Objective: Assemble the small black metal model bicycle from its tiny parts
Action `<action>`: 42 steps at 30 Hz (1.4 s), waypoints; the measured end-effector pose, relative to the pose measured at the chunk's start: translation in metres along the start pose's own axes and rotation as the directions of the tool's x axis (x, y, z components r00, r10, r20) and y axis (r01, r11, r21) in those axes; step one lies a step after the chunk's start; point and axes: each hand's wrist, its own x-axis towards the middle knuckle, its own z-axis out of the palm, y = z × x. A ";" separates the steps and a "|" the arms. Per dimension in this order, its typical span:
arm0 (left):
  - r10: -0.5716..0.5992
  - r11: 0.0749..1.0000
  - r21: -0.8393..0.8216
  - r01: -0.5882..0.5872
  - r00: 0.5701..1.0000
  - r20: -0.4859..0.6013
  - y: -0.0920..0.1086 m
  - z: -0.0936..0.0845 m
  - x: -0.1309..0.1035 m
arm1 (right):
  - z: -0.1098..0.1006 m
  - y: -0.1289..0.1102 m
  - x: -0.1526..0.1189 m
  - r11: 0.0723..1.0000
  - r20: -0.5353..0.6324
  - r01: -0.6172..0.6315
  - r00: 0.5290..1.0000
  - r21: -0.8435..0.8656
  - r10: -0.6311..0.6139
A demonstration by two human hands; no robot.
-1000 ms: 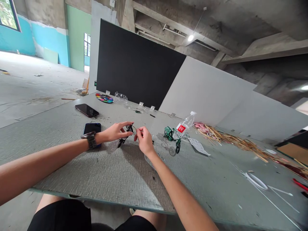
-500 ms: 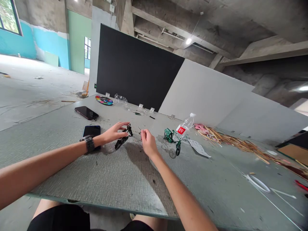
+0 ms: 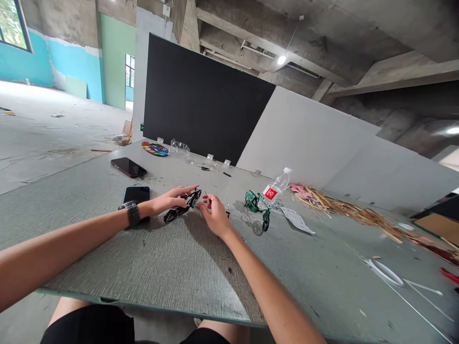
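Observation:
My left hand (image 3: 169, 199) is closed round the frame of a small black model bicycle (image 3: 170, 215). One wheel rests low near the tabletop, while the other points up to the right past my fingertips. Just right of that upper wheel, my right hand (image 3: 215, 217) pinches a thin dark stick-like piece (image 3: 206, 194), too small to name. A little dark piece (image 3: 228, 214) shows beside the right hand's knuckles. Farther right stands a green model bicycle (image 3: 254, 201) that neither hand touches.
Two phones lie on the left, a dark one (image 3: 128, 167) and a blue-black one (image 3: 136, 194) by my wrist. Behind are a paint palette (image 3: 155, 148) and clear plastic wrap (image 3: 180, 147). A plastic bottle (image 3: 271, 192), paper sheet (image 3: 297, 220) and wood strips (image 3: 335, 206) are at right.
The black model bicycle has turned in my left hand, so both wheels now show more fully. My right hand has shifted left, close to its upper wheel.

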 end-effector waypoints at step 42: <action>0.245 0.878 0.472 -0.083 0.924 -0.294 -0.014 0.000 0.007 | -0.012 0.000 0.003 0.999 -0.110 0.047 0.993 0.025 -0.044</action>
